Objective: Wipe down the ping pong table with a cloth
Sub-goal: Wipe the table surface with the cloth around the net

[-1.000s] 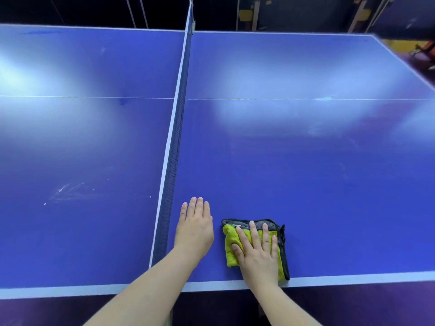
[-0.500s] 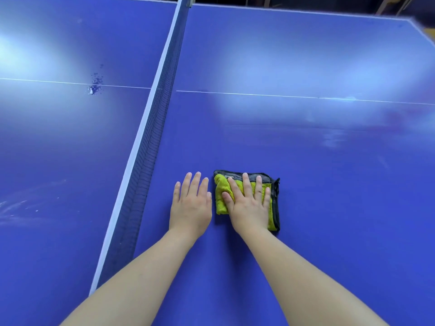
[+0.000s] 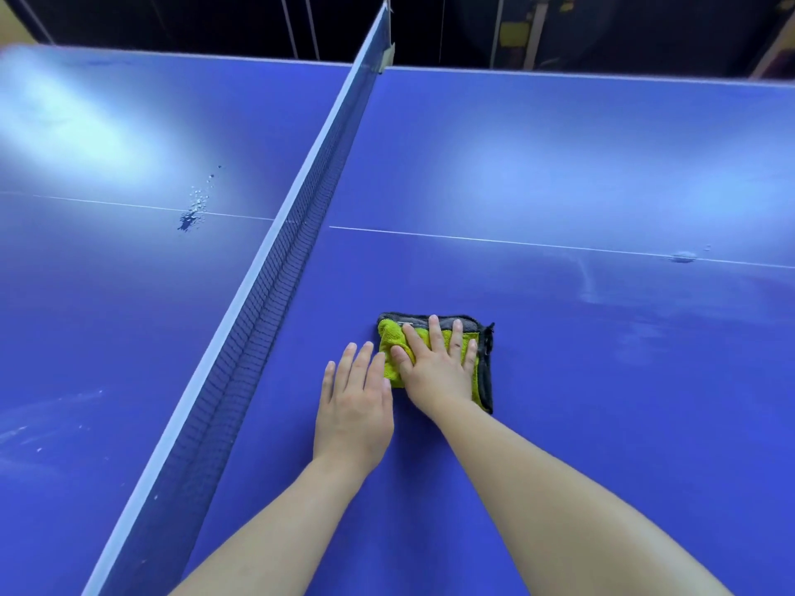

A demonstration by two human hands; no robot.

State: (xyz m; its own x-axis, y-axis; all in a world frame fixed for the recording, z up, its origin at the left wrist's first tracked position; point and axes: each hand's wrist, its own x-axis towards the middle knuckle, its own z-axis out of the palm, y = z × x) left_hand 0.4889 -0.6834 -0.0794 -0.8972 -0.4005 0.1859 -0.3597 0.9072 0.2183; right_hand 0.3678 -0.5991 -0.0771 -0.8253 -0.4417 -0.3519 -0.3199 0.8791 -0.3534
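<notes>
The right hand (image 3: 434, 367) covers the middle of the cloth (image 3: 389, 359). The tabletop (image 3: 623, 402) and net (image 3: 266, 303) run off the bottom edge. Objects beyond the far side are too dark to identify.

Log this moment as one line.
right hand: flat on cloth | left hand: flat on table, beside cloth | droplets: beyond net, unwiped

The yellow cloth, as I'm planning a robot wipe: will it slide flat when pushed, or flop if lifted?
Probably floppy: the cloth is plush, folded fabric, so lifted by one edge it would likely unfold. Pushed under the flat right hand, it should glide on the glossy table, though free edges may bunch.
</notes>
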